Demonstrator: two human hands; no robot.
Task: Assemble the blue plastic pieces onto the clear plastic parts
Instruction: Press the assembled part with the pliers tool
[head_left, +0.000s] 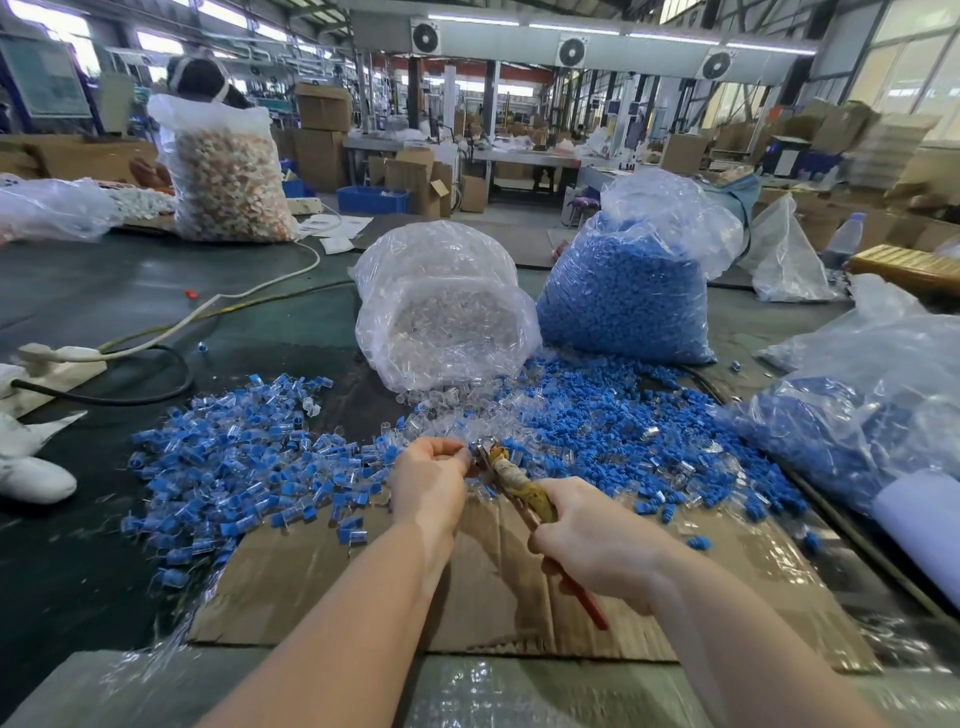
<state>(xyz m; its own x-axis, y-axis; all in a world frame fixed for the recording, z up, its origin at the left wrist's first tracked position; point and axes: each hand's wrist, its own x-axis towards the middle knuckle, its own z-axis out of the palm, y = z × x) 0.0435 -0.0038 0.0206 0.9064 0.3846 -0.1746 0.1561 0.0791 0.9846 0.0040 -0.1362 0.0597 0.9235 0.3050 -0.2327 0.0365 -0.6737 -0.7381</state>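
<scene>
Left hand (431, 480) pinching a small clear part (470, 457), right hand (592, 535) gripping pliers (511, 480), pliers slanting up-left toward the part, blue pieces (597, 410) piled just beyond both hands

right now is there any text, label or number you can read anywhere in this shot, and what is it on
None can be read.
Papers lying on the table beyond the clear bag: any print too blurred to read.
Board on the far left wall: too small and blurred.
Water bottle at far right: label unreadable.
Cardboard boxes in the background: no legible marks.
</scene>
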